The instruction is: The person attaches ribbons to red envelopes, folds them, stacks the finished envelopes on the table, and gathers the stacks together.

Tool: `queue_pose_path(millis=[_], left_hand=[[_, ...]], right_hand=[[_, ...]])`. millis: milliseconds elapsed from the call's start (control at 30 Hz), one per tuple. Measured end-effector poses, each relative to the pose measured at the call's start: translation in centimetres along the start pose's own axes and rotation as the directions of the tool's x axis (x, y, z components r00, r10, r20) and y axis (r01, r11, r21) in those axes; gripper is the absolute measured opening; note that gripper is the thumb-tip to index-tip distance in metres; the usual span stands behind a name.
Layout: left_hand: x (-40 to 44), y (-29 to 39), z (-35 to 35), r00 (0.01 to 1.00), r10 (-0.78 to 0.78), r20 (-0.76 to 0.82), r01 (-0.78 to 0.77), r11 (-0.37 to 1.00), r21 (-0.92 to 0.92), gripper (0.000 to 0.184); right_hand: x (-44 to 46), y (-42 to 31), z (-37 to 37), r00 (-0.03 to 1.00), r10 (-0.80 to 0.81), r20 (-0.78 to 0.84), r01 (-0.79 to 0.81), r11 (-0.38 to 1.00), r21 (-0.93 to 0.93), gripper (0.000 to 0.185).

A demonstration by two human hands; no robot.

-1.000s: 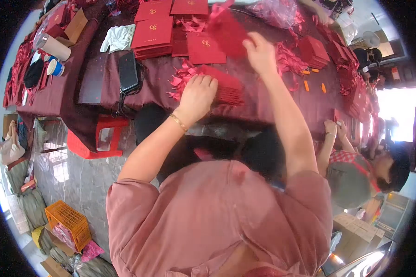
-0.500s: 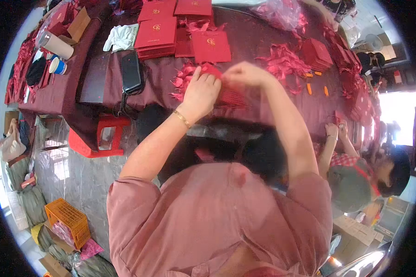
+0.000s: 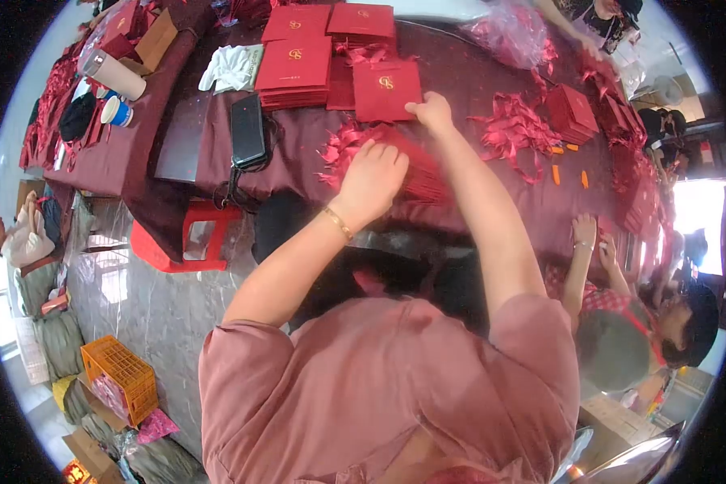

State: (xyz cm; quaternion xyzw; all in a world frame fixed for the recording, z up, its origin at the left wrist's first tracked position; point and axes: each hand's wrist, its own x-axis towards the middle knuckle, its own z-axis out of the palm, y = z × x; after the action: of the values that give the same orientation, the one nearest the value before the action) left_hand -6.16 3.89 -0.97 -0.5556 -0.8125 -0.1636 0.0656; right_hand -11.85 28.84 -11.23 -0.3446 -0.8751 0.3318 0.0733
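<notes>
My right hand is at the lower right corner of a flat red paper bag with a gold emblem, its thumb and fingers closed on the edge. That bag lies in front of other red bags. Nearer to me, my left hand has its fingers curled over the left part of a stack of red paper bags; its fingertips are partly hidden. Red ribbons bunch out at the stack's left end, beside my left fingers.
Stacked red bags stand behind, near white gloves and a black phone. Ribbons, another stack and orange pieces lie to the right. A co-worker's hands work at the right edge.
My right hand has moved from beside my left hand up to the corner of the emblem bag. My left hand stays at the stack. The whole view has shifted slightly.
</notes>
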Motion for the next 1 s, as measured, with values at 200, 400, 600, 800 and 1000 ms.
queue_pose_path(millis=[200,400,600,800,1000], left_hand=[[-0.1,-0.1,0.3,1.0,0.005,-0.008,-0.005,1.0,0.009,0.031],[-0.2,0.1,0.2,0.998,0.0,0.057,-0.001,1.0,0.021,0.048],[-0.8,1.0,-1.3,0.985,0.042,-0.168,-0.032,0.997,0.065,0.043],[0.0,0.4,0.1,0.999,0.007,-0.037,-0.003,0.993,0.121,0.035],[0.6,0.0,-0.3,1.0,0.011,0.025,-0.013,0.997,0.071,0.038]], right_hand=[[-3.0,-4.3,-9.3,0.857,-0.283,-0.432,0.346,0.935,0.075,0.03],[-10.5,-5.5,-11.7,0.731,-0.621,-0.284,0.635,0.771,-0.052,0.018],[-15.9,-2.6,-9.9,0.812,-0.551,0.191,0.52,0.832,0.192,0.021],[-11.8,-3.5,-11.5,0.569,-0.514,0.642,0.521,0.829,0.201,0.024],[-2.3,-4.7,-6.6,0.838,-0.132,0.529,-0.181,0.848,0.499,0.02]])
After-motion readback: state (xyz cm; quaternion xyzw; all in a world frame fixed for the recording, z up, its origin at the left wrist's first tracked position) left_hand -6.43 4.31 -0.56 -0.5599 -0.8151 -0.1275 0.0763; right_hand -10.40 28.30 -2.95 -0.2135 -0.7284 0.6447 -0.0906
